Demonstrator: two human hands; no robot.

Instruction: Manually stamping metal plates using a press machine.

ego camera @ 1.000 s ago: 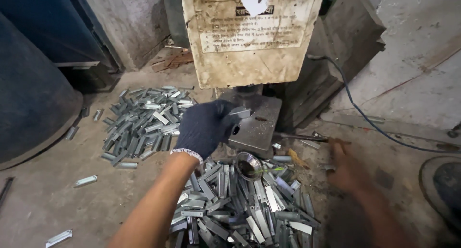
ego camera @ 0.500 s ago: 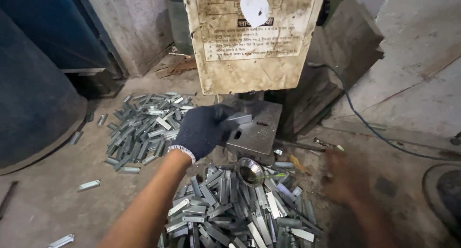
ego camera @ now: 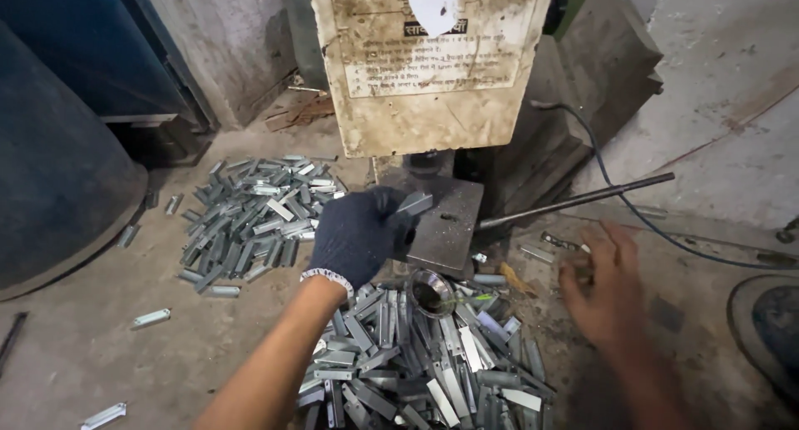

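Observation:
My left hand (ego camera: 359,235) wears a dark knit glove and grips a small flat metal strip (ego camera: 414,202) at the edge of the press machine's steel bed plate (ego camera: 445,226). My bare right hand (ego camera: 601,282) hovers with fingers spread over the floor right of the plate, just below a long metal lever rod (ego camera: 574,199); it holds nothing. Below both hands lies a heap of metal strips (ego camera: 416,372), with a small metal bowl (ego camera: 430,293) on top. The machine's dirty cream front panel (ego camera: 424,64) hangs above the plate.
A second pile of metal strips (ego camera: 254,218) lies on the concrete floor to the left, with stray pieces around it. A large dark drum (ego camera: 50,188) stands at far left. A black cable (ego camera: 657,222) runs along the floor at right.
My left hand has stayed at the bed plate with the strip. My right hand has risen slightly toward the lever rod. The view has shifted a little.

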